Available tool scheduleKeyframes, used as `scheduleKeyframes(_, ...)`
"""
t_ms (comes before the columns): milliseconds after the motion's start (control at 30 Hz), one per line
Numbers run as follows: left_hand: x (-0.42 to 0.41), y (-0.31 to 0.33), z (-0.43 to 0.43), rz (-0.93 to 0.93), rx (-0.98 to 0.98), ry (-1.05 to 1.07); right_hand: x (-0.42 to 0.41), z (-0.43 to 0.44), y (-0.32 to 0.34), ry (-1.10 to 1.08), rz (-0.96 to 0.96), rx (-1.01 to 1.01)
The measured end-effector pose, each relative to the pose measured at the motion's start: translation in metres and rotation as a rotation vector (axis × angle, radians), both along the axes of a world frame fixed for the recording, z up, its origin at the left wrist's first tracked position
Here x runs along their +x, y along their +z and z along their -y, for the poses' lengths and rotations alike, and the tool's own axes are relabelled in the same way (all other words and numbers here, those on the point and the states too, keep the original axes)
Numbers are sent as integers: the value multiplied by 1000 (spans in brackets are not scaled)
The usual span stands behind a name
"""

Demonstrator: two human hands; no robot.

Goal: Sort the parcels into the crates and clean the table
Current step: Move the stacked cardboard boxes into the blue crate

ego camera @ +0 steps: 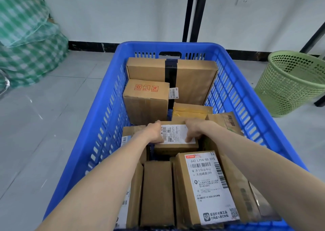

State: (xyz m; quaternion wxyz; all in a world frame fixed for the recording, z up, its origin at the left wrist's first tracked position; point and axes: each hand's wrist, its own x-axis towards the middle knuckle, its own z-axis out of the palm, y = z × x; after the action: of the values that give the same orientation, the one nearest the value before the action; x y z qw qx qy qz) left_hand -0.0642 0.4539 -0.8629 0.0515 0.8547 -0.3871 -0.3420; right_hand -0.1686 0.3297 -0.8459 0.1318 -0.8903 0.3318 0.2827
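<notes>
Centre of blue crate [228,82] | holding labelled parcel [175,137] at its 2 short ends with left hand [154,134], right hand [195,130] | probably light, stiff cardboard; slick label, so grip edges

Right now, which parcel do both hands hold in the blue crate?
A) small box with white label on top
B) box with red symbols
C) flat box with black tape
A: the left hand and the right hand grip opposite ends of the small white-labelled box in the middle of the blue crate.
</notes>
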Motion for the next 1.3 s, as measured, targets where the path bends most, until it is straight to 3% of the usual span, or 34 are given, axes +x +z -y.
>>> scheduleKeyframes(200,-11,4,4,76,72,-42,2,-10,2,73,-37,-74)
scheduleKeyframes(433,-14,48,18,322,-256,-98,10,-12,45,54,319,-208)
scheduleKeyframes(567,-5,70,13,433,-317,-113,5,-9,70,32,463,-311)
scheduleKeyframes(800,3,91,-18,727,-323,-133,-10,-9,94,9,529,-484)
scheduleKeyframes(1000,0,98,-35,762,-460,67,-17,-20,111,-84,674,-557)
scheduleKeyframes(1167,-7,142,-51,788,-409,76,-25,-42,151,-78,659,-546)
scheduleKeyframes(1300,4,238,-45,852,-441,73,-20,-33,242,-127,712,-554)
